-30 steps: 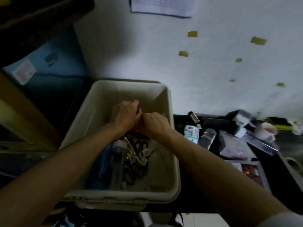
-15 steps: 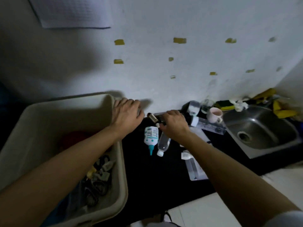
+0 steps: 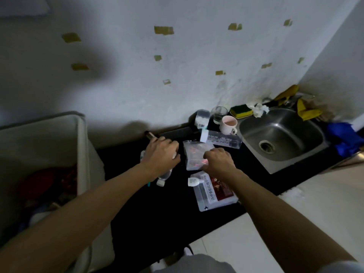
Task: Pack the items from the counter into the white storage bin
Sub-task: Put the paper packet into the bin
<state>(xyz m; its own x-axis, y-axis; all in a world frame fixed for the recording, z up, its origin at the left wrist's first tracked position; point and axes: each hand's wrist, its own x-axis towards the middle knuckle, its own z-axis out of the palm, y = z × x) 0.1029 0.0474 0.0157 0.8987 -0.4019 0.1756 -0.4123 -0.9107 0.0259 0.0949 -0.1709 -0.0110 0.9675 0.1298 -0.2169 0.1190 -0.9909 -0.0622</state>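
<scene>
White storage bin [image 3: 81, 146] stands at the left end of the black counter [image 3: 167, 213], already holding a jumble of things. Just to its right, the left hand [image 3: 160, 154] curls its fingers round a dark cylinder [image 3: 149, 134]. The right hand [image 3: 216, 161] grips the near corner of a clear packet [image 3: 194, 152], and a small clear bottle [image 3: 163, 178] lies under the left wrist.

the white storage bin [image 3: 81, 146] stands at the left end of the black counter [image 3: 157, 213], with a red item [image 3: 45, 182] inside. on the counter lie a clear bottle [image 3: 165, 176] on its side, a clear pouch [image 3: 194, 152], a small white bottle [image 3: 193, 181] and a flat red-labelled packet [image 3: 216, 192].
</scene>
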